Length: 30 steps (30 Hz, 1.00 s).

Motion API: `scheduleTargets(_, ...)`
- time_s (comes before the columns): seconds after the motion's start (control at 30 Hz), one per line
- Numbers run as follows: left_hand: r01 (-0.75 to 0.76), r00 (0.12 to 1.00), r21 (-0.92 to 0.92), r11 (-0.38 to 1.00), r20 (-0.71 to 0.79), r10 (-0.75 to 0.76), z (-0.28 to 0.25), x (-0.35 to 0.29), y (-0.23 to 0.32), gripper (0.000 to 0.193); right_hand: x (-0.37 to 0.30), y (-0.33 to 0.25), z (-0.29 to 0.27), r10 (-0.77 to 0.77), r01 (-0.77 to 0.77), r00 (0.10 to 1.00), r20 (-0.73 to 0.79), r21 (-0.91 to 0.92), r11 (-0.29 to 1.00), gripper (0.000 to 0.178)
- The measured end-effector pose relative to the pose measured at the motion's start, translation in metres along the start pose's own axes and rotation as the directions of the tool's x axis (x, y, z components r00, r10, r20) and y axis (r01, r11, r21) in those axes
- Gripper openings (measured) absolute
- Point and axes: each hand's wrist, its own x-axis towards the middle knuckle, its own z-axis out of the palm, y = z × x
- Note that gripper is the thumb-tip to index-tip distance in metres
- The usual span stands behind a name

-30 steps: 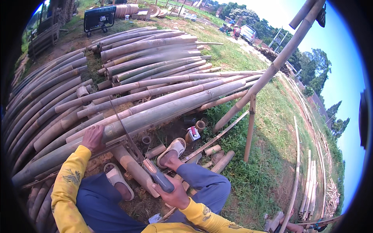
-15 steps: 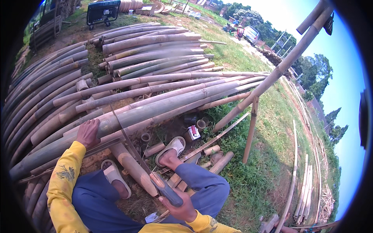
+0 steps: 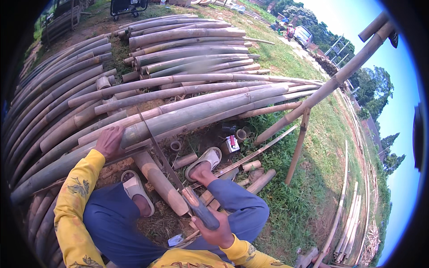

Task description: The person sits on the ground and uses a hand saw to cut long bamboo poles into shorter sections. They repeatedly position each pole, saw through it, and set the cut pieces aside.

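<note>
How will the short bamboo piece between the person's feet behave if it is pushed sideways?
The short bamboo piece is round and smooth, so it would probably roll easily on the ground. It looks stiff and hollow like the cut rings nearby, so likely light for its size. The sandals on either side might stop it.
</note>
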Motion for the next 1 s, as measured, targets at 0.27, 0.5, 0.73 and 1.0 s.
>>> scheduleTargets(0.27, 0.084, 0.988, 0.047, 0.995, 0.128, -0.090, -0.006, 0.010, 0.001, 0.068, 0.091, 0.029, 0.058, 0.008, -0.010, 1.000, 0.015, 0.086, 0.996, 0.014)
scheduleTargets(0.5, -0.104, 0.994, 0.017, 0.994, -0.032, 0.105, 0.015, 0.006, 0.006, 0.059, 0.052, 0.026, 0.044, 0.019, -0.017, 0.999, -0.033, 0.067, 0.998, 0.011)
scheduleTargets(0.73, 0.041, 0.999, 0.084, 0.996, 0.000, -0.041, 0.010, 0.009, -0.014, 0.069, 0.065, 0.029, 0.045, 0.006, -0.007, 1.000, 0.027, 0.062, 0.998, 0.034)
scheduleTargets(1.0, -0.046, 0.999, 0.043, 0.998, -0.011, 0.046, 0.025, 0.021, 0.016, 0.063, 0.114, 0.048, 0.043, 0.010, -0.011, 0.999, -0.030, -0.028, 1.000, 0.019)
